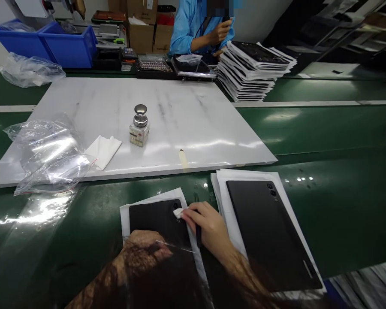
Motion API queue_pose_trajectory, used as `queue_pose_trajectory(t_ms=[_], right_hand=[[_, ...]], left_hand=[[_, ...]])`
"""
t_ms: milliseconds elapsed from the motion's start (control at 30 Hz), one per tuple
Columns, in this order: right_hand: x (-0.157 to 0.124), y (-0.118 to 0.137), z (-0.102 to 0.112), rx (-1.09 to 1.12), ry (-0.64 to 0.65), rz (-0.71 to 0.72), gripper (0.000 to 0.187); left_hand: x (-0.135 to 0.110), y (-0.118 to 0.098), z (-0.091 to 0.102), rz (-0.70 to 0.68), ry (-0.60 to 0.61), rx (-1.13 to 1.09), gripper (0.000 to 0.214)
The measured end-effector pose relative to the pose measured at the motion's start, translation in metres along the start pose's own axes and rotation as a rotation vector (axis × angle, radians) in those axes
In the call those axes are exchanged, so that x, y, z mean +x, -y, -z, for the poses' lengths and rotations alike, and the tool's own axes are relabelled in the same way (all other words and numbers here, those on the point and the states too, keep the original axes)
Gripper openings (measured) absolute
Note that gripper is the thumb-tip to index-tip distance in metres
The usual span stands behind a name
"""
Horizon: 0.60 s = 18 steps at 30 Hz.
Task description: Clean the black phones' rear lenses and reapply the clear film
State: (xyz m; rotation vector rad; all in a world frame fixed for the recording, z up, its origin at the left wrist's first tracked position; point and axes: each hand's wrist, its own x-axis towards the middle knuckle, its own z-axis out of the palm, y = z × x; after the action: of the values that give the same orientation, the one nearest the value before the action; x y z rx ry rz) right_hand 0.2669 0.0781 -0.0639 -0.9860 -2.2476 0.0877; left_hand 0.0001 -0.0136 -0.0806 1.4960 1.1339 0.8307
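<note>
A dark tablet (154,214) lies back side up on a white sheet (125,219) in front of me. My right hand (209,225) pinches a small white wipe (178,213) against it, just below the camera lens. A slim dark thing (198,235) shows under those fingers; its kind is unclear. My left hand (144,244) lies curled on the tablet's left part, its fingers partly covered by strands of hair. Near its fingertips runs the edge of what looks like clear film (176,246). To the right, a second dark tablet (270,231) rests on white sheets (223,184).
Beyond the tablets is a white board (193,116) with a pump-top bottle (139,131), a folded white cloth (103,151) and clear plastic bags (51,150). Behind stand blue bins (70,47), a stack of wrapped flat items (251,73) and a person in blue (186,30).
</note>
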Motion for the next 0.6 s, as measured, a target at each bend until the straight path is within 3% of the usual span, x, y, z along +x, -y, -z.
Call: queue_pose_trajectory(t_ms=[67,233,433,600], right_hand=[[-0.001,0.000,-0.001,-0.035,-0.032,-0.039,0.032],[-0.008,0.000,-0.001,0.033,0.009,0.028,0.036],[0.001,-0.009,-0.002,-0.110,-0.048,-0.131,0.031],[0.006,-0.004,-0.009,-0.063,-0.056,-0.113,0.037]], left_hand=[[0.001,-0.001,-0.001,0.003,0.000,-0.027,0.036],[0.004,-0.003,-0.002,0.030,0.001,-0.092,0.037],[0.007,0.002,-0.006,0.092,0.012,-0.154,0.041],[0.012,0.006,-0.012,0.175,0.036,-0.230,0.060]])
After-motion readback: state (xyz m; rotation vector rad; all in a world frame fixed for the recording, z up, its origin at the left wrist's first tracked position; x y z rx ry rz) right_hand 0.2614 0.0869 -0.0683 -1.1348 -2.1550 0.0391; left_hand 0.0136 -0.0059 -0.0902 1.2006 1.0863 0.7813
